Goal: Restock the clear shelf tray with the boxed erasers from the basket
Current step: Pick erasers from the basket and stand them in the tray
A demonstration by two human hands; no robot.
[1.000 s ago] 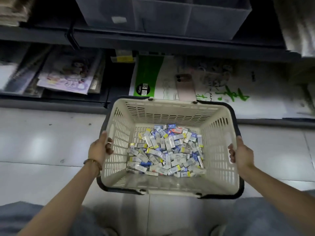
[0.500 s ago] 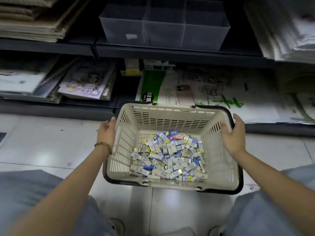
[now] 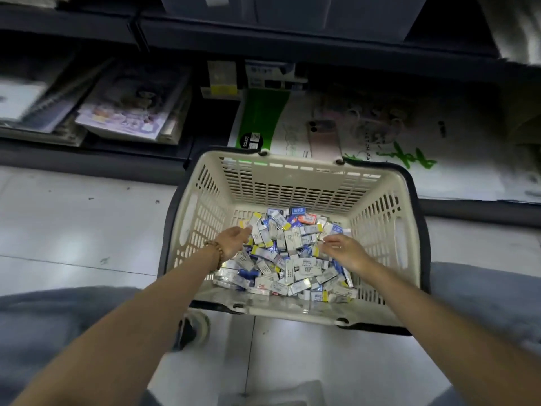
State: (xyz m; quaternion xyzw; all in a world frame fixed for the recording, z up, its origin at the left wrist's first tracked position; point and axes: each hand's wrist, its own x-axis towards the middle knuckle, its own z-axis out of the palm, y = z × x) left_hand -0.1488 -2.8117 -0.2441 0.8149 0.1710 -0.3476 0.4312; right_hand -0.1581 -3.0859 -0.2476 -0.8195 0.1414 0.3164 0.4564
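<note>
The left hand (image 3: 234,241) is inside the basket (image 3: 281,197). Its grip is wide. The fingers are straight, and the tips are just at the boxes near the left wall. It holds nothing. A bracelet of brown beads (image 3: 216,253) is on that wrist.

The right hand (image 3: 347,250) is in the basket too, on the right side of the pile. Its fingers bend down onto the boxes. The grip looks narrow, but the picture is a bit blurry there. I cannot tell if it has a box or only touches the pile.

The basket is cream, with holes in its walls and black handles folded down round the rim. It sits on a pale shiny floor (image 3: 73,230), right in front of a dark low shelf (image 3: 87,159). Notebooks (image 3: 131,115) and a green and white paper pack (image 3: 263,112) lie on that shelf. The clear shelf tray (image 3: 292,16) is one shelf up, at the top edge of the view.

The boxed erasers (image 3: 289,259) are small. Most are white and blue, some have yellow ends, and one is orange. They lie in a messy heap on the basket bottom.
</note>
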